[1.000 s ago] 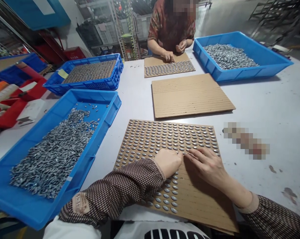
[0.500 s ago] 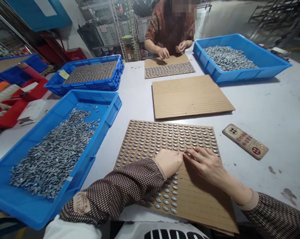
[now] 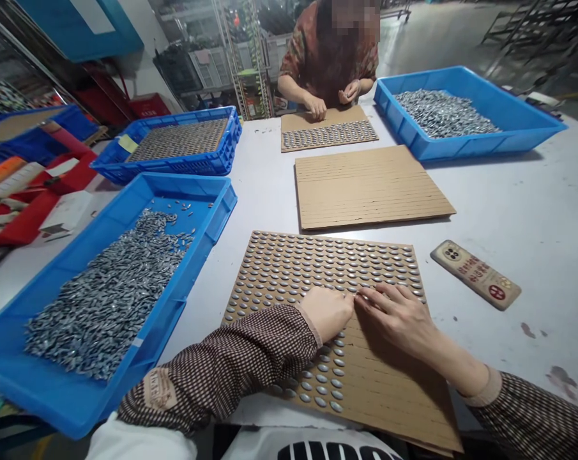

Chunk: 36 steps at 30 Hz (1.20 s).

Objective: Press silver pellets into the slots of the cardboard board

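In front of me lies a brown cardboard sheet (image 3: pixel 389 390) with rows of small grey pointed-oval metal pieces (image 3: pixel 336 255) set on its far and left parts. My left hand (image 3: pixel 327 313) is closed over the sheet, knuckles up, its fingertips meeting those of my right hand. Whatever it grips is hidden. My right hand (image 3: pixel 396 316) rests on the sheet beside it with fingers bent and tips pinched together at the edge of the filled rows. What is between those fingertips is too small to make out. Both forearms wear checked sleeves.
A blue tray (image 3: pixel 193 281) of loose metal pieces stands left, with a blue crate (image 3: pixel 228 137) behind it. Stacked cardboard (image 3: pixel 370 188) lies ahead; a phone-shaped printed object (image 3: pixel 475 275) lies right. Across the table, a co-worker (image 3: pixel 329 70) works beside another blue tray (image 3: pixel 523 144).
My hands hold nearly the same place at the sheet. Across the table, the co-worker's hand has shifted slightly over their cardboard. The whole view has drifted a little.
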Each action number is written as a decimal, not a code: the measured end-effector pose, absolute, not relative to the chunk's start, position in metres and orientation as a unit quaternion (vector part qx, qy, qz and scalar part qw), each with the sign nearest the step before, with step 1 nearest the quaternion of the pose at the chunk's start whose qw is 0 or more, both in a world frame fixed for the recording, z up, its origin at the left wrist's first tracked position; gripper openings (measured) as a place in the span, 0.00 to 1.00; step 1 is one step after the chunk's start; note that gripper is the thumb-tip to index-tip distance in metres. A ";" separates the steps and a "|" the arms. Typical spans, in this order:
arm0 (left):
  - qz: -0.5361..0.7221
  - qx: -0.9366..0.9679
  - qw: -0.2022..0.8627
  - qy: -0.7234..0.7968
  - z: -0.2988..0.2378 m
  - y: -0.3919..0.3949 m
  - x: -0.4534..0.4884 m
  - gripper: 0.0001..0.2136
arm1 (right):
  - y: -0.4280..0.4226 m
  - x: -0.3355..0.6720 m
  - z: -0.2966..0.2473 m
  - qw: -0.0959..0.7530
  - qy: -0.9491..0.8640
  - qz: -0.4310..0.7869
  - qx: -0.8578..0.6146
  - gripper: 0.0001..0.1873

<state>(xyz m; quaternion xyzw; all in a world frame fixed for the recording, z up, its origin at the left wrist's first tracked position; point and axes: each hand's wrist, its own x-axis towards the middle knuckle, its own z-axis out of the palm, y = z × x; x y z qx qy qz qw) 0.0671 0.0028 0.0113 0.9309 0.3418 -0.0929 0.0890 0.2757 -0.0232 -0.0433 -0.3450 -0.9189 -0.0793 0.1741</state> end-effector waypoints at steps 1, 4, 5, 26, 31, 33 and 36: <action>-0.093 0.931 0.089 0.341 0.011 0.003 0.067 0.12 | -0.023 0.276 -0.043 0.172 -0.920 -0.080 -0.344 0.16; -0.091 0.932 0.090 0.340 0.010 0.002 0.067 0.12 | -0.023 0.275 -0.043 0.163 -0.919 -0.085 -0.348 0.16; -0.090 0.932 0.090 0.340 0.010 0.002 0.067 0.12 | -0.023 0.275 -0.044 0.160 -0.918 -0.087 -0.351 0.16; -0.075 0.931 0.101 0.344 0.006 0.004 0.068 0.13 | -0.023 0.275 -0.045 0.156 -0.921 -0.085 -0.347 0.15; -0.075 0.930 0.107 0.343 0.007 0.004 0.068 0.13 | -0.024 0.275 -0.047 0.147 -0.921 -0.074 -0.353 0.17; -0.076 0.930 0.109 0.344 0.007 0.005 0.067 0.13 | -0.024 0.276 -0.047 0.143 -0.923 -0.072 -0.350 0.16; -0.074 0.929 0.111 0.344 0.008 0.005 0.067 0.13 | -0.025 0.275 -0.045 0.146 -0.922 -0.080 -0.348 0.15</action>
